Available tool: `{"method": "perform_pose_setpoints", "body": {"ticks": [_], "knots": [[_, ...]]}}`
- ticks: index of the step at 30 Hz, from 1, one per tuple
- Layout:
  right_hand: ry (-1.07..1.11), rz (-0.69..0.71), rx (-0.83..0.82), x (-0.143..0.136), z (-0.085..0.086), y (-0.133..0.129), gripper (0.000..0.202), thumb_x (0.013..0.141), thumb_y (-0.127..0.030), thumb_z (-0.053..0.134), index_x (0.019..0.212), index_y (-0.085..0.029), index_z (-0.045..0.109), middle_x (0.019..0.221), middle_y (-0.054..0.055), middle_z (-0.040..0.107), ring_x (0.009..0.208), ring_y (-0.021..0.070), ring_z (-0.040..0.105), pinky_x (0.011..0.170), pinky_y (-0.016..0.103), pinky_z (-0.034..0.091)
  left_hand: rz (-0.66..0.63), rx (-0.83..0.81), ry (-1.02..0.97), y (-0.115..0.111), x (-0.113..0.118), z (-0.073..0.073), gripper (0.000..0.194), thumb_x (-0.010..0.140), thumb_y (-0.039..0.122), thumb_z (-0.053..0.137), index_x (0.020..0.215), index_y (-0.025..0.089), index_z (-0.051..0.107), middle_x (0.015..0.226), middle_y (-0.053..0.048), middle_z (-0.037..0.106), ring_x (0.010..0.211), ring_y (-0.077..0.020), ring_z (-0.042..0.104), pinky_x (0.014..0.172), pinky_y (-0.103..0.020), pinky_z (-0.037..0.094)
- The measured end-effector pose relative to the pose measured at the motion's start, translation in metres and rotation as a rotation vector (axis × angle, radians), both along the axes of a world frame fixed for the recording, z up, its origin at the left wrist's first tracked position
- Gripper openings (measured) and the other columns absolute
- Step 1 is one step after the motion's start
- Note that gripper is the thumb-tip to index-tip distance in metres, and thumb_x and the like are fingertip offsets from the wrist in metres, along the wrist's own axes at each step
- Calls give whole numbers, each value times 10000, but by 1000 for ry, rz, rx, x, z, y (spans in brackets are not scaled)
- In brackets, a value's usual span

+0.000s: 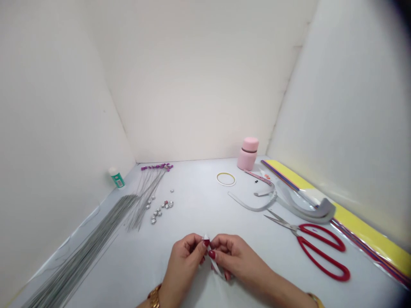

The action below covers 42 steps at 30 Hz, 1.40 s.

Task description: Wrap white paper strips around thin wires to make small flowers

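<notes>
A thin white paper strip (217,269) is pinched between my two hands near the front of the table. My left hand (189,253) holds its upper end, where a small folded white bit shows at the fingertips. My right hand (231,256) is closed on the strip just beside it, and the strip's tail runs down under the right fingers. The fingers partly hide the folded part. Beyond my left hand lie several small silver folded stars (157,212), one with a red spot.
Red-handled scissors (295,229) lie partly spread at right, near curled grey strips (289,205) and packs of coloured sheets (359,222). A tape ring (226,184) and pink bottle (248,155) stand farther back. Grey wires (86,252), purple-tipped stems (157,167) and a glue stick (117,178) occupy the left.
</notes>
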State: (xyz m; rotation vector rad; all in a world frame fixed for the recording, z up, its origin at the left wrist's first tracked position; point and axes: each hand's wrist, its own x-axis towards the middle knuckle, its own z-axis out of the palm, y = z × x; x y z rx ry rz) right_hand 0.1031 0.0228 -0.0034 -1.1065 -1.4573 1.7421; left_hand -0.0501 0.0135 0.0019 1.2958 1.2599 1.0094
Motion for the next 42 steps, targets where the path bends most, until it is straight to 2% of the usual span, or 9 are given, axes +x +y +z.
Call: {"method": "perform_pose_setpoints", "body": {"ticks": [3, 5, 7, 10, 18, 25, 31, 37, 42], "knots": [[-15, -15, -25, 0, 0, -1, 270, 718, -408, 581, 684, -148, 515, 413, -82, 443, 314, 33, 336, 334, 148, 220, 26, 12, 19, 1, 1, -3, 250, 760, 355, 523, 651, 138, 583, 494, 41, 481, 495, -107, 443, 500, -200, 342], [-12, 1, -34, 0, 6, -1, 255, 712, -385, 590, 668, -147, 513, 466, -59, 501, 328, 28, 324, 341, 152, 199, 33, 9, 8, 1, 1, -3, 226, 755, 344, 532, 684, 137, 590, 504, 37, 500, 506, -111, 461, 511, -201, 356], [-2, 4, -29, 0, 11, -1, 238, 707, -369, 598, 677, -148, 516, 543, -35, 547, 360, 33, 350, 362, 157, 228, 33, 1, -12, 1, 2, -3, 199, 749, 326, 543, 705, 137, 583, 513, 36, 514, 512, -111, 471, 518, -199, 366], [-4, -63, 31, -2, 14, -1, 238, 695, -368, 620, 743, -159, 517, 526, -55, 512, 409, 55, 403, 409, 167, 281, 11, -3, -17, 1, 1, -2, 187, 749, 306, 547, 686, 133, 573, 516, 37, 512, 502, -102, 459, 506, -194, 364], [-20, -129, 14, -8, 4, -2, 336, 732, -465, 548, 657, -138, 521, 499, -27, 544, 403, 68, 471, 427, 177, 315, -9, 47, 62, 1, -2, -7, 177, 754, 268, 534, 714, 138, 649, 561, 6, 579, 559, -128, 504, 541, -213, 399], [-28, -159, 16, -9, 6, -1, 339, 681, -482, 598, 654, -154, 514, 451, -49, 516, 382, 71, 445, 415, 176, 295, -39, 88, 58, 0, -1, -9, 164, 759, 249, 533, 766, 145, 660, 679, -33, 664, 660, -160, 578, 638, -239, 446], [2, -146, 36, -6, 2, -1, 320, 737, -460, 547, 651, -157, 498, 427, -74, 430, 379, 59, 366, 407, 173, 260, -53, 93, 28, -1, -1, -10, 164, 767, 254, 533, 781, 141, 651, 738, -52, 669, 695, -169, 585, 646, -246, 447], [13, -135, 3, -6, 0, 1, 310, 760, -445, 520, 649, -161, 466, 437, -75, 423, 380, 54, 349, 401, 170, 245, -46, 10, -38, 1, 1, -5, 190, 746, 286, 558, 765, 120, 648, 632, -23, 637, 600, -139, 545, 586, -228, 425], [-12, -90, 8, -6, 2, -1, 247, 758, -369, 533, 666, -144, 494, 484, -44, 497, 400, 60, 424, 429, 176, 303, 26, -18, 1, 3, 2, -1, 205, 731, 308, 562, 693, 117, 627, 543, 9, 579, 532, -122, 501, 529, -212, 389]]}}
